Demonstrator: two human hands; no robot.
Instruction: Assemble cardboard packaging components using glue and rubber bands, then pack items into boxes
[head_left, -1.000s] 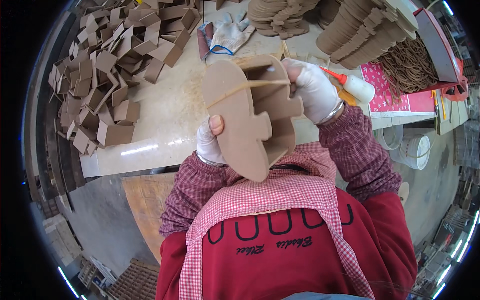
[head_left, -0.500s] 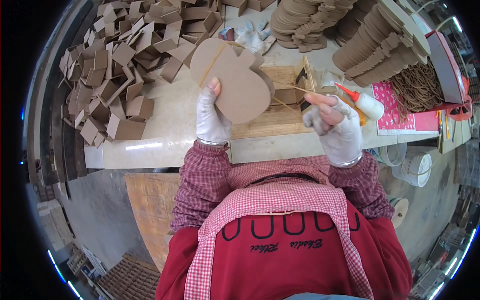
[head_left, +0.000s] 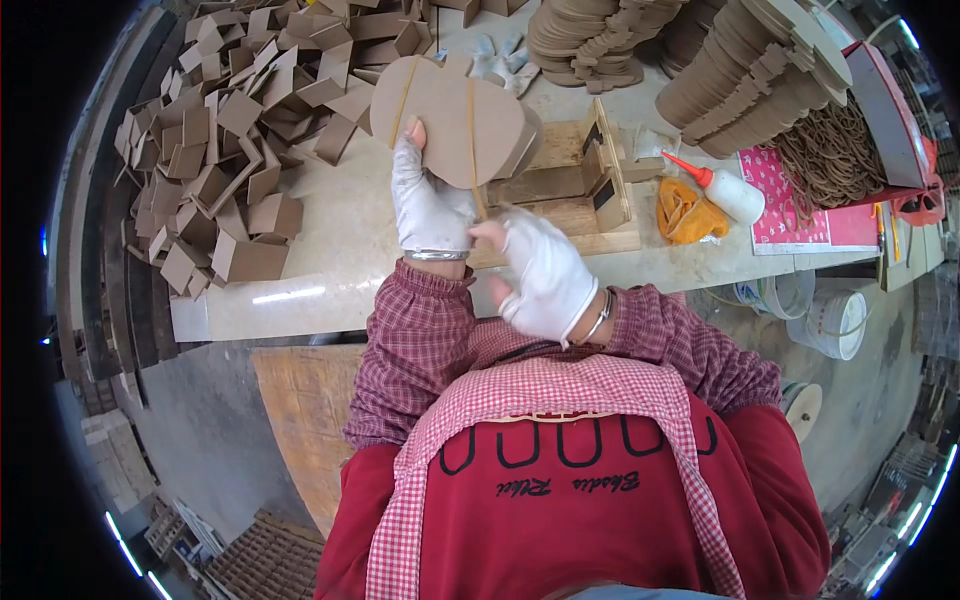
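My left hand (head_left: 428, 200), in a white glove with bare fingertips, grips a brown fibreboard box (head_left: 437, 125) with a rounded, lobed face, held up over the table. Its thumb presses on the face. One tan rubber band (head_left: 405, 88) crosses the face near the left edge; a second rubber band (head_left: 471, 125) runs down its middle. Below the box, my right hand (head_left: 548, 275), gloved the same way, pinches the lower end of that second band, pulled past the box's edge. Its other fingers are partly hidden. Behind the hands lies a wooden jig (head_left: 618, 205).
Small angled board pieces (head_left: 230, 130) are heaped at the left. Stacks of cut board shapes (head_left: 590, 40) stand at the back. To the right are an orange cloth (head_left: 688, 212), a glue bottle (head_left: 738, 196) with a red nozzle, and a heap of rubber bands (head_left: 830, 165).
My right hand has moved left and down, bringing the stretched second band across the middle of the box's face. The box has shifted slightly up and left in my left hand.
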